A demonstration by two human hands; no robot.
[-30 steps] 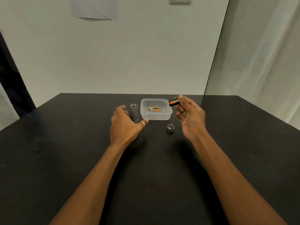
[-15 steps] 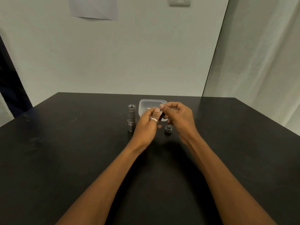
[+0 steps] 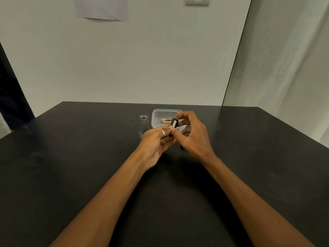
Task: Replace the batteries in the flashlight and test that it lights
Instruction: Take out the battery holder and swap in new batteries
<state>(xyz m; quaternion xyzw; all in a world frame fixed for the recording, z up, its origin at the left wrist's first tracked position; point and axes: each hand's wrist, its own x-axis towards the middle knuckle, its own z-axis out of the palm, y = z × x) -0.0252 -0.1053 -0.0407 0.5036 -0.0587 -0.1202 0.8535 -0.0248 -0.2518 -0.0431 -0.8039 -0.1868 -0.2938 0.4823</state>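
Both hands meet just above the centre of the frame, over the black desk (image 3: pixel 71 157). The battery (image 3: pixel 174 124) is held between them, clear of the desk surface and tilted slightly off vertical, with its orange end lowest.

- Left hand (image 3: pixel 156 141): fingers curled, fingertips pinching the lower end of the battery. A silver ring (image 3: pixel 162 132) sits on one finger.
- Right hand (image 3: pixel 192 134): index finger hooked over the upper end of the battery and thumb at the lower part, pinching it. The other fingers are loosely curled behind.

The flashlight body (image 3: pixel 143 124) stands upright on the desk, open threaded end up, just left of the hands and apart from them. Beside it to the right is a clear plastic container (image 3: pixel 160 113), partly covered by the right hand, with spare batteries (image 3: pixel 166 120) lying flat inside.

On the wall, a sheet of paper (image 3: pixel 101 8) hangs at upper left and a wall plate (image 3: pixel 196 1) sits at top centre.
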